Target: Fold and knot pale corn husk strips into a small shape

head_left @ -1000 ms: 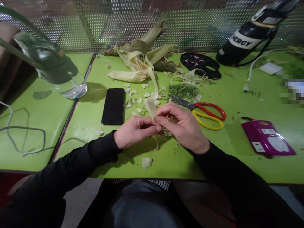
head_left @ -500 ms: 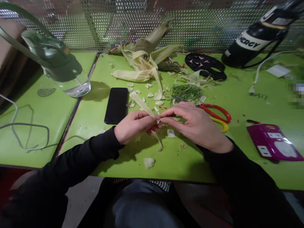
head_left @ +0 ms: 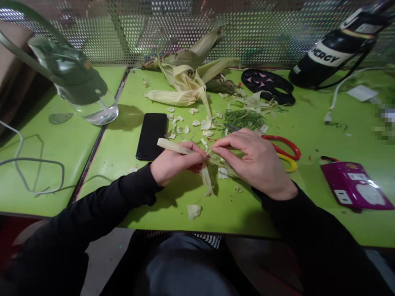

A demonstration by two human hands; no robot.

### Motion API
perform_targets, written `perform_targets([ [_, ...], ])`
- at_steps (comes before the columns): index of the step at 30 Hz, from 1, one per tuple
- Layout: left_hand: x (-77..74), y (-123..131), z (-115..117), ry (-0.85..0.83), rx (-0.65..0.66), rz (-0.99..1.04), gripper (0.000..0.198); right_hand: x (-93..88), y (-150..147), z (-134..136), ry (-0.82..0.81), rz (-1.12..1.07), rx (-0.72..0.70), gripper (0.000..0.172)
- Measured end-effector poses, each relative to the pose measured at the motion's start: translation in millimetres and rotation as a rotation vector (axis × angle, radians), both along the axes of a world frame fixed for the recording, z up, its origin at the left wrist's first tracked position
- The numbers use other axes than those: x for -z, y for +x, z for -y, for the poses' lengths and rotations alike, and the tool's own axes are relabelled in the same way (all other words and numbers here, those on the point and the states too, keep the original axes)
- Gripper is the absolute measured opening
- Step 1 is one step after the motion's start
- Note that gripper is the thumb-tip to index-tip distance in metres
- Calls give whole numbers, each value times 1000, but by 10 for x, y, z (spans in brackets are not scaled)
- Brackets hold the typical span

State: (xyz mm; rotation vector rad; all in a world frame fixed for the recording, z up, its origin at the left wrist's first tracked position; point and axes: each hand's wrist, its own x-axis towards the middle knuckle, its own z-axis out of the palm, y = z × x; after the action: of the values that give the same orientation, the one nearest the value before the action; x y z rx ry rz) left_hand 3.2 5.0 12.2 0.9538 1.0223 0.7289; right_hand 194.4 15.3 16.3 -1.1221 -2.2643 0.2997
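Note:
My left hand (head_left: pixel 182 159) is closed on a pale corn husk strip (head_left: pixel 174 146); one end sticks out above the fingers and more husk hangs below them. Close beside it, my right hand (head_left: pixel 253 158) pinches a thin husk strand (head_left: pixel 210 150) between thumb and forefinger, right at the left fingertips. Scissors (head_left: pixel 282 144) with red and yellow handles lie partly hidden behind the right hand. Past the hands are a heap of green strands (head_left: pixel 245 119), several pale husk scraps (head_left: pixel 206 124) and a pile of dried corn husks (head_left: pixel 185 84).
A black phone (head_left: pixel 151 136) lies left of the hands. Behind it stands a green water bottle (head_left: pixel 89 92). To the right are a purple power strip (head_left: pixel 354 185), a black bottle (head_left: pixel 330 55) and a black palette-shaped piece (head_left: pixel 268 86). A perforated metal screen (head_left: pixel 259 33) borders the table's back.
The husk strip's upper end has tipped down to the left, now lying more level over my left hand. The right fingertips have shifted slightly right and up, and the hanging husk end has spread wider.

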Motion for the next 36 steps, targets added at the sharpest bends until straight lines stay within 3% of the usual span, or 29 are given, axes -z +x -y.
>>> perform_targets([
  [4, -6, -23, -12, -53, -76, 118, 13, -19, -3, 20, 150, -32, 21, 12],
  [8, 49, -45, -27, 21, -102, 164, 15, -35, -41, 74, 301, 9, -31, 10],
  [15, 205, -49, -52, 188, -147, 146, 20, 100, -131, 120, 235, 95, 7, 22],
  [18, 254, -41, -62, 238, -151, 132, 25, 120, -155, 134, 216, 92, 29, 18],
  [25, 244, -20, -53, 226, -146, 175, 28, 36, -173, 166, 201, 55, -52, 13],
  [32, 213, 9, -13, 201, -169, 233, 17, 37, -154, 163, 171, 42, -138, 16],
  [36, 193, -12, -41, 119, -137, 250, 13, -2, -105, 129, 121, 1, 5, 18],
])
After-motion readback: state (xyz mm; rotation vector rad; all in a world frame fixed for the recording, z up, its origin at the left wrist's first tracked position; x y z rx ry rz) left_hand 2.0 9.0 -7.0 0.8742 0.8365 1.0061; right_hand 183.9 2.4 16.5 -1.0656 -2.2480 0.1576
